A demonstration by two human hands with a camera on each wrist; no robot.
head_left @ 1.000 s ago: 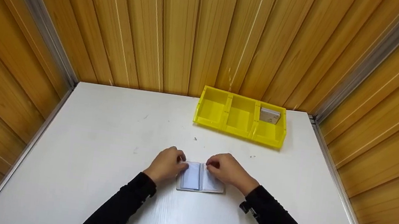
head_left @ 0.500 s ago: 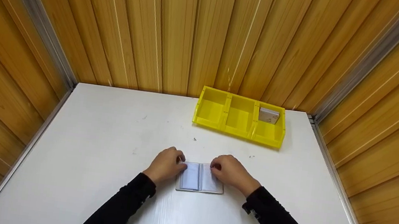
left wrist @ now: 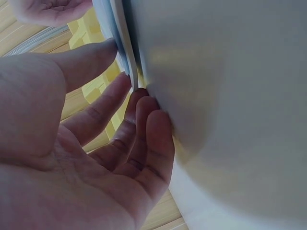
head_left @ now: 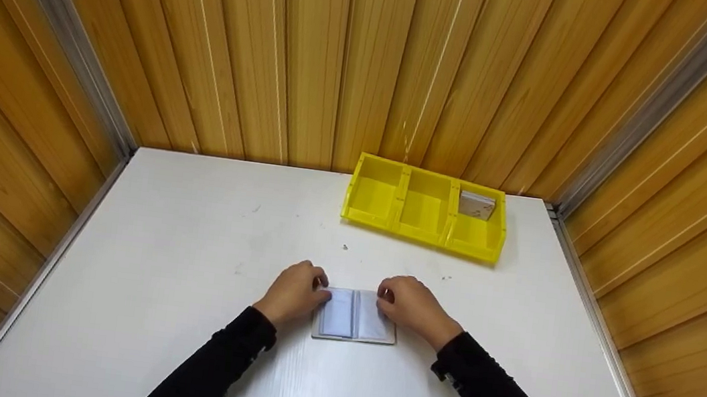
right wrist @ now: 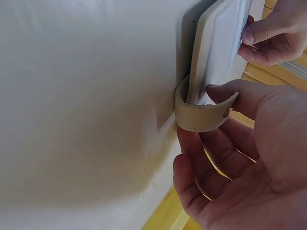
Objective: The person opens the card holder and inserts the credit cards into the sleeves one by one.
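Note:
A small card holder (head_left: 338, 323) with clear plastic sleeves lies spread on the white table. My left hand (head_left: 298, 291) pinches its left upper edge, the thumb on the sleeve; in the left wrist view the fingertips sit by the cover's edge (left wrist: 125, 48). At the right upper part, my right hand (head_left: 415, 307) has its thumb on the right page. The right wrist view shows a curved pale strap (right wrist: 199, 117) with a metal snap (right wrist: 227, 112), held between the right thumb and fingers. The card holder's far corners are partly hidden by the hands.
Behind the hands, against the back wall, stands a yellow bin (head_left: 423, 236) of three compartments. A stack of cards or small booklets (head_left: 477, 205) leans in its right compartment. Wood-patterned panels enclose the table (head_left: 189, 219) at the back and both sides.
My right hand has shifted a little to the right, from near the spine toward the outer edge of the right page. The left hand keeps its place.

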